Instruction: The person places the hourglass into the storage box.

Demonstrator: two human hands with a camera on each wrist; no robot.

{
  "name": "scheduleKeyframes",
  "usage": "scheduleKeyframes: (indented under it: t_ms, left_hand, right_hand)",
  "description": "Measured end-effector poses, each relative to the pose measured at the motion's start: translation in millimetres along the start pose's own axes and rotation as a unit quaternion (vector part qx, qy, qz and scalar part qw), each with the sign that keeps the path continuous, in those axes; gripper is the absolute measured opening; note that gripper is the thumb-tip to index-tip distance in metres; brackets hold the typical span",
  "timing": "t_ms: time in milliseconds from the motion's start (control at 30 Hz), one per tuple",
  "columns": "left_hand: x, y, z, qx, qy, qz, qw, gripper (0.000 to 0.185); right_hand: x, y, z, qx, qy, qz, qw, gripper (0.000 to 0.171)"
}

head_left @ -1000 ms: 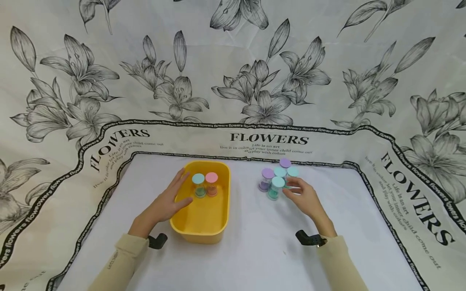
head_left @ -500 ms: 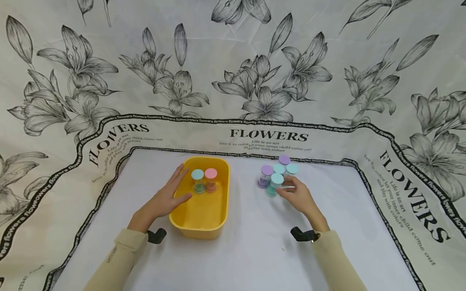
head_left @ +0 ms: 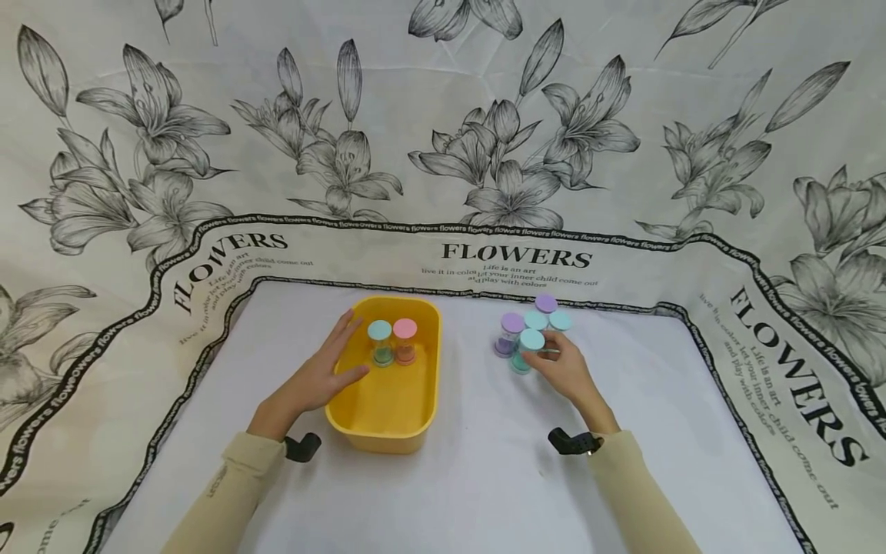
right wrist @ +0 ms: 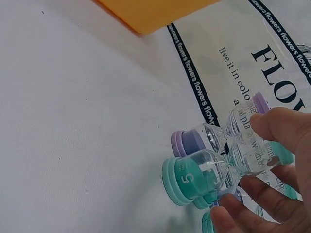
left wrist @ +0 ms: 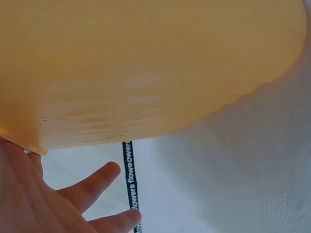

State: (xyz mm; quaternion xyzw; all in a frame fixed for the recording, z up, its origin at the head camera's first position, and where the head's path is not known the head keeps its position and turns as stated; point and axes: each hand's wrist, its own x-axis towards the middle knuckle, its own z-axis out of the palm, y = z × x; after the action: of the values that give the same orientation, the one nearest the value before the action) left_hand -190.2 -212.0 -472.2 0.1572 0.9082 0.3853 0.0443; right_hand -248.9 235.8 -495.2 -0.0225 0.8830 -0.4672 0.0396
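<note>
A: Item one, as I read it from my end: small sand timer, teal caps [head_left: 530,340], clear waisted body. It stands on the table [head_left: 484,477] at the near edge of a cluster of like timers, purple-capped [head_left: 512,323] and teal-capped [head_left: 559,320], all touching or just beside each other.

B: Hands?

A: My right hand [head_left: 566,371] has thumb and fingertips [right wrist: 279,127] curled round the clear middle of the teal timer [right wrist: 214,175]. My left hand [head_left: 314,378] lies flat, fingers straight, against the left rim of the yellow tub [head_left: 360,438]; nothing is gripped.

B: Tub contents?

A: Two timers upright at its far end, blue cap [head_left: 379,331] and pink cap [head_left: 404,328].

B: Handling notes?

A: I judge it light, rigid, smooth and so a little slippery; the narrow waist looks the weak point. Best held on the bulbs or by the caps, not squeezed at the neck. Neighbours stand close enough to topple on lifting.
</note>
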Motion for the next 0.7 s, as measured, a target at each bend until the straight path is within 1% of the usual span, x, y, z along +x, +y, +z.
scheduleKeyframes:
  t_ms: [167,433,533,700]
  left_hand:
    - [0.6,0.6,0.4,0.005,-0.002,-0.003,1.0000,0.088]
    - [0.9,3.9,-1.9,0.005,-0.006,0.002,1.0000,0.088]
    - [1.5,3.0,-2.1,0.005,-0.006,0.002,1.0000,0.087]
    - [1.2,1.9,-2.6,0.005,-0.009,0.003,0.9999,0.087]
  right_hand:
    - [1.8,1.5,0.2,-0.012,0.007,-0.006,1.000,0.059]
    - [2.1,-1.5,-1.7,-0.034,-0.001,-0.020,0.999,0.057]
    - [1.5,-4.7,-1.0,-0.034,-0.008,-0.029,0.999,0.055]
    - [0.3,-14.4,-1.9,-0.043,-0.036,-0.042,0.998,0.057]
